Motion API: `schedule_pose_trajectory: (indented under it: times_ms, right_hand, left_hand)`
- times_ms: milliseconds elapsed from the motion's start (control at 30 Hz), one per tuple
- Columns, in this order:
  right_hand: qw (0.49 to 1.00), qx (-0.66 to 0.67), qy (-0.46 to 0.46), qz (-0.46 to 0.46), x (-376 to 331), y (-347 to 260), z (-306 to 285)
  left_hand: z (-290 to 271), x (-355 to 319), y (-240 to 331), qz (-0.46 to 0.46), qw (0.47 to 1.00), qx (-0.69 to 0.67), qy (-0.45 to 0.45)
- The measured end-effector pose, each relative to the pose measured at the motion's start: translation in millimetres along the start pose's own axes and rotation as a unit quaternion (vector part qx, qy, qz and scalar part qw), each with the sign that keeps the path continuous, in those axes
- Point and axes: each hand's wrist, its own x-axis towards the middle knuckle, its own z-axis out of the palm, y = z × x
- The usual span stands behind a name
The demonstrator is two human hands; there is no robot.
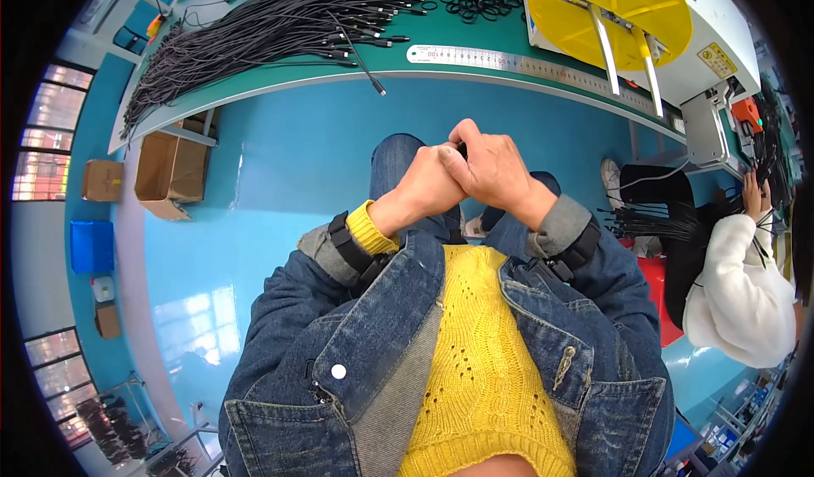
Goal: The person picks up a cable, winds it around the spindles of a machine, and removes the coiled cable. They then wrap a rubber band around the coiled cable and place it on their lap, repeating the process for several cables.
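Note:
My left hand [426, 180] and my right hand [498, 169] are pressed together above my knees, just short of the table's front edge. Fingers of both are curled closed, the right thumb lying across the left hand. A small dark spot shows between them, too hidden to name. Beyond them, a steel ruler [517, 63] lies along the table edge. A large bundle of black cables [254, 40] spreads over the table's left side, and one cable [360, 59] sticks out past the edge.
The green-topped table [475, 38] bears black coiled loops [479, 6] at the back. A white machine with a yellow disc [610, 11] and two rods stands at right. Cardboard boxes [174, 167] sit on the left floor. A co-worker in a white sleeve [738, 290] handles black cables at right.

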Motion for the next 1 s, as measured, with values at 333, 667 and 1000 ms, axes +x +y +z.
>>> schedule_pose_trajectory:
  times_ms: [333,667,1000]
  right_hand:
    - [0.993,-0.064,-0.069,0.065,20.5,38.7,11.6]
    - [0.906,0.236,-0.132,0.326,12.8,60.7,-34.7]
    - [0.867,0.240,-0.232,0.371,-86.3,94.1,-9.1]
  left_hand:
    - [15.8,16.8,-34.6,-0.108,0.977,-0.147,-0.107]
    - [-43.6,18.1,-31.8,-0.176,0.620,-0.747,-0.164]
    - [-105.3,61.0,-19.3,-0.405,0.732,-0.496,-0.232]
